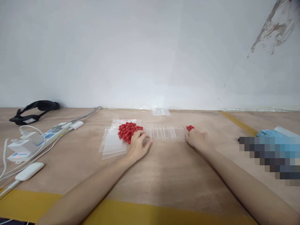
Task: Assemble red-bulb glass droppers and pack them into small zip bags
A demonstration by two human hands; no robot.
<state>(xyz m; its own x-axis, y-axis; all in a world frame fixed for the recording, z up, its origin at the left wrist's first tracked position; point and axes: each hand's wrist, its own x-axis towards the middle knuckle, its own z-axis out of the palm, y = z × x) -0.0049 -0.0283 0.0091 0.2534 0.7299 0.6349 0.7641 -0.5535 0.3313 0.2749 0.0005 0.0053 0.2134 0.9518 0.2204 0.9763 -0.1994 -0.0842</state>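
Note:
A row of thin clear tubes (165, 133) lies side by side on the wooden table. At the row's left end is my left hand (138, 145), thumb and fingers apart and curved over the nearest tubes. A heap of small red bulbs (126, 131), rubber-like, rests on clear plastic bags (114, 145) just behind and left of this hand. My right hand (197, 139) is curled at the row's right end, its fingertips largely hidden. A few more red bulbs (190, 127) show just beyond its fingers; whether it grips anything is hidden.
A power strip (50, 136) with chargers and white cables occupies the left side. Behind it lies a black strapped headgear (35, 112). A small clear bag (160, 112) lies by the wall. At right are a blue packet (269, 133) and a pixelated dark area. Yellow tape (131, 212) runs along the front.

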